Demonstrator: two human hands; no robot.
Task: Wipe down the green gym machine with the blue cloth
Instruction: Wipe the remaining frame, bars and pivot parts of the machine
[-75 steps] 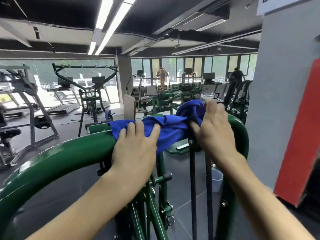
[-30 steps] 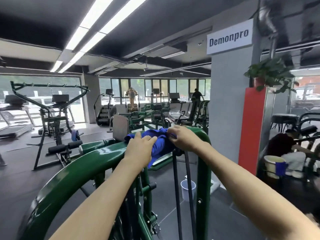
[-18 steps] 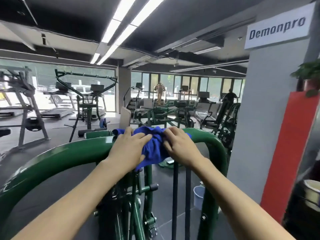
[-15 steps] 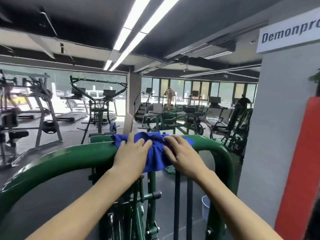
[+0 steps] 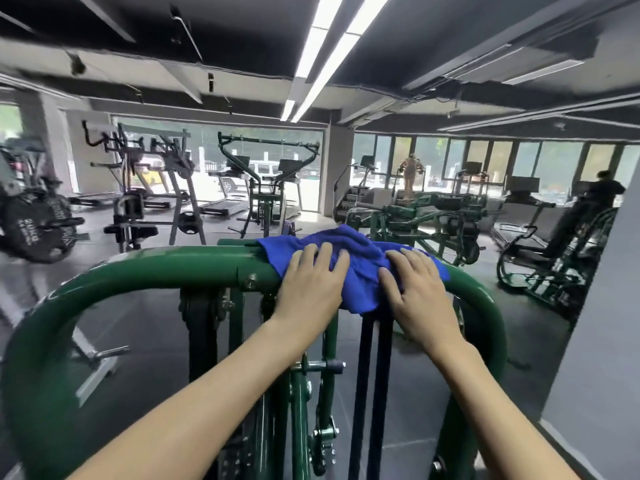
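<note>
Centrally in the frame, the blue cloth (image 5: 360, 258) lies bunched over the curved top bar of the green gym machine (image 5: 166, 268). Both hands press flat on it, fingers nearly straight and curled round nothing: the left hand (image 5: 311, 289) on its left part, the right hand (image 5: 420, 296) on its right.
</note>
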